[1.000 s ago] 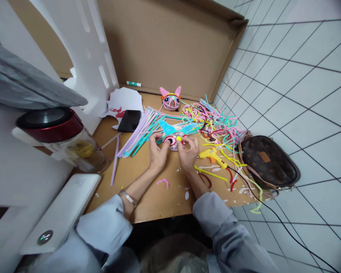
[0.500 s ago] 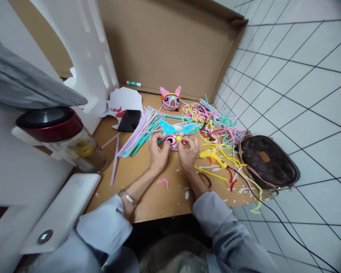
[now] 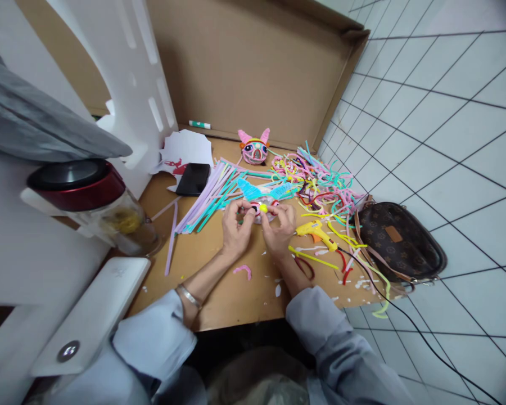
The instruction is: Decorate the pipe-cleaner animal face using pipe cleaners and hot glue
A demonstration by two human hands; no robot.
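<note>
Between my hands is a craft animal head (image 3: 272, 216) with blue pipe-cleaner ears (image 3: 249, 189) and red-rimmed eyes. My left hand (image 3: 236, 229) is closed at its left side, thumb and fingers over the left eye. A small bright yellow piece (image 3: 263, 207), perhaps coiled pipe cleaner, sits at the fingertips of my right hand (image 3: 280, 229), which pinches it in front of the face. The left thumb is close to that piece; whether it touches cannot be told. My fingers hide much of the head.
Pipe cleaners (image 3: 208, 197) and a tangled heap (image 3: 316, 177) lie behind. A yellow glue gun (image 3: 317, 232) with a black cable rests right, near a brown bag (image 3: 398, 239). A finished pink-eared head (image 3: 254, 149), phone (image 3: 193, 179), bottle (image 3: 96, 208) and white power bank (image 3: 93, 315) surround the table.
The yellow piece has shifted slightly left, toward the left thumb. My left fingertips now cover more of the eye. Everything else stays put.
</note>
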